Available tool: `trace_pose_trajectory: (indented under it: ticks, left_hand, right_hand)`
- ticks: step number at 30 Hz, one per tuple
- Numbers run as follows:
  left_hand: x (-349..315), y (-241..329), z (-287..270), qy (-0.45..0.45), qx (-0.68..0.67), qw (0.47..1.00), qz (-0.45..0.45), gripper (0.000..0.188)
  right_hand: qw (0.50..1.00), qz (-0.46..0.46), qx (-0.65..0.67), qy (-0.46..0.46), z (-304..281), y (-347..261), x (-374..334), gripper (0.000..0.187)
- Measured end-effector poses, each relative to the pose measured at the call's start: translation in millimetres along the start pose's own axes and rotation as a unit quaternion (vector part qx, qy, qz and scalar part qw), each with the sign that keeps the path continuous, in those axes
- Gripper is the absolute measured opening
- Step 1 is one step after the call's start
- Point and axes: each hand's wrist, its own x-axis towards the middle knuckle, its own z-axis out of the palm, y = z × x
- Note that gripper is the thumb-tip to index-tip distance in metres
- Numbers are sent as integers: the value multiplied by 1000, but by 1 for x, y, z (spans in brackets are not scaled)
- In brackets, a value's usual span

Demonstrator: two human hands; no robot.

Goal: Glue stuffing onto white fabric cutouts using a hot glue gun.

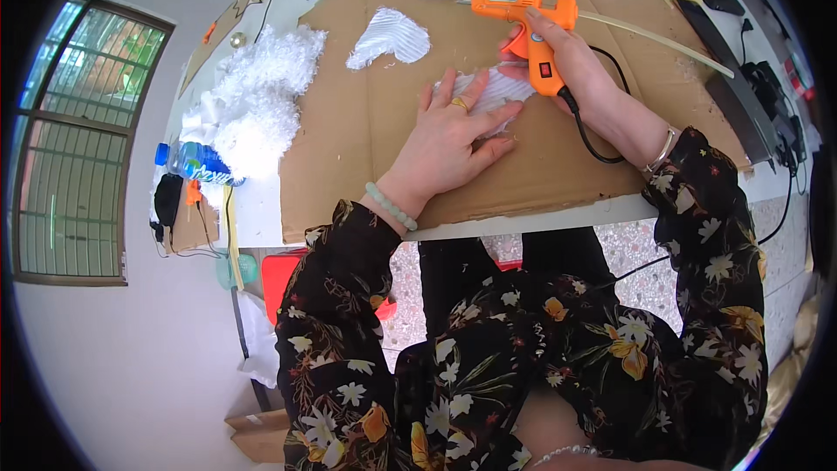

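The right hand is gripping the orange glue gun, fingers wrapping the handle; whether they're squeezing the trigger, I can't tell. The barrel is lying crosswise, nozzle pointing left, with a pale glue stick trailing out to the right. And here's the key line: the white ribbed piece is sitting left of that handle and nearer the person than the barrel, its long axis hiding under fingers. The left hand is the nearer one, spreading its fingers and pressing right on top. Farther out, a second ribbed piece is lying alone on the cardboard, and a fluffy white pile is spreading at left, near a bottle.
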Motion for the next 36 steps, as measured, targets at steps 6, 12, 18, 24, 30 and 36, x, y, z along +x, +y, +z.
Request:
trace_pose_trajectory:
  ticks: [6, 12, 18, 24, 30, 36]
  left_hand:
    - [-3, -1, 0, 2, -6, 1000, -8, 42]
    - [0, 3, 4, 7, -5, 1000, -9, 44]
    - [-2, -1, 4, 12, 20, 1000, -17, 47]
    - [0, 1, 2, 5, 23, 1000, -4, 48]
    - [6, 10, -7, 26, -15, 999, -27, 61]
    - [13, 11, 13, 6, -38, 999, -8, 75]
  right_hand:
    - [996, -77, -35, 34, -11, -4, 7, 32]
    - [991, -97, -42, 77, -22, -7, 14, 34]
    - [987, -155, -49, 24, -15, -8, 13, 33]
    - [995, -65, -72, 10, -2, -9, -7, 31]
    - [997, -58, -38, 17, -1, -7, -7, 32]
    - [995, -92, -36, 24, -9, -14, -1, 32]
